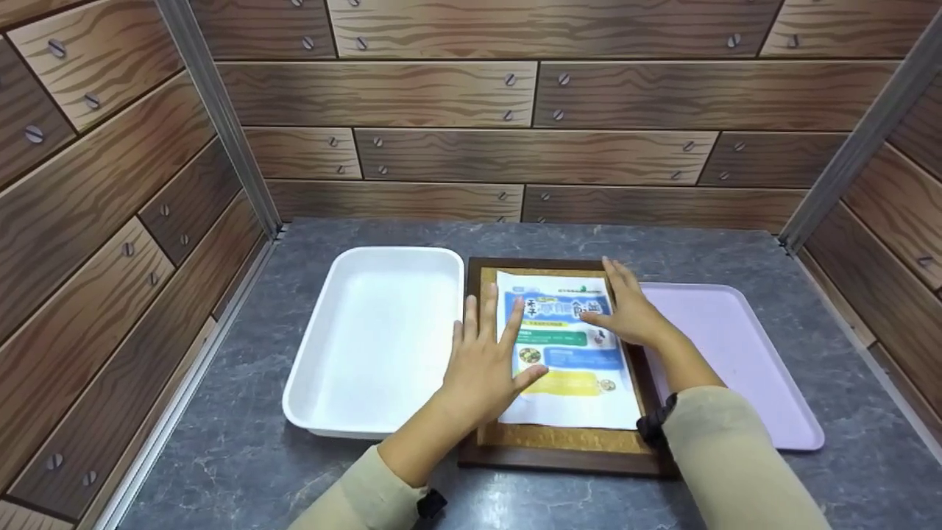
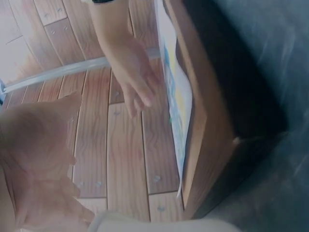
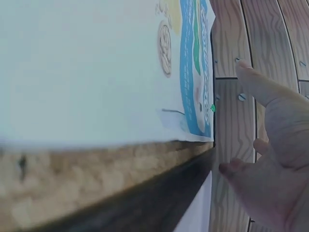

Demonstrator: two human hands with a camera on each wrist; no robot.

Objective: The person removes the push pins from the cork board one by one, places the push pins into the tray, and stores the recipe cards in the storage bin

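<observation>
A printed paper sheet [image 1: 570, 408] with blue, green and yellow blocks lies on the tan, cork-like board inside a dark wooden frame [image 1: 563, 460]. Over the sheet's left edge is my left hand [image 1: 478, 372], palm down with fingers spread. My right hand [image 1: 634, 313] is at the upper right edge of sheet and frame, its thumb apart from the straight fingers. From the left wrist, a gap shows between the left hand [image 2: 38, 159] and the slightly wavy sheet [image 2: 181, 96]. The right hand [image 3: 282, 154] also appears off the paper in the right wrist view. Neither holds anything.
A deep white tray [image 1: 379, 338] stands just left of the frame. To the right lies a flat lilac tray [image 1: 725, 346], close beside the frame and partly behind the right arm. Wood-patterned walls [image 1: 441, 92] with metal corner posts enclose the grey marbled tabletop [image 1: 235, 442].
</observation>
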